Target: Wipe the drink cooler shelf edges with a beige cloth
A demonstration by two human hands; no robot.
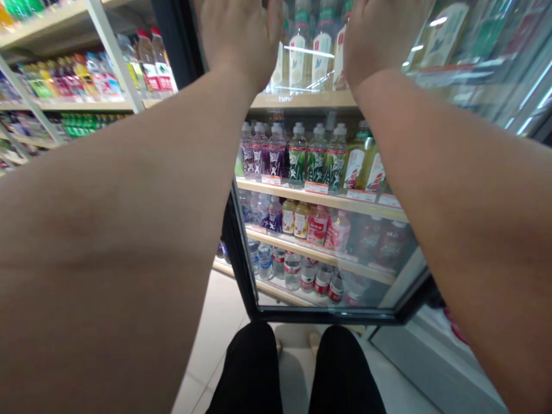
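Note:
Both my arms reach up and forward into a drinks fridge. My left hand point(239, 34) and my right hand point(379, 34) are at the top edge of the picture, in front of the upper shelf point(302, 100) with white-labelled bottles point(321, 54). Only the backs of the hands and the wrists show; the fingers are cut off by the frame edge, so I cannot tell what they hold or touch. Below them stand rows of purple-labelled bottles point(265, 152) and green-labelled bottles point(317, 155).
The fridge's glass door point(328, 313) stands open in front of me, its black lower frame near my knees. Lower shelves hold pink drinks point(328, 227) and water bottles point(297, 270). An open rack point(86, 80) of colourful bottles stands at the left. Pale floor tiles lie below.

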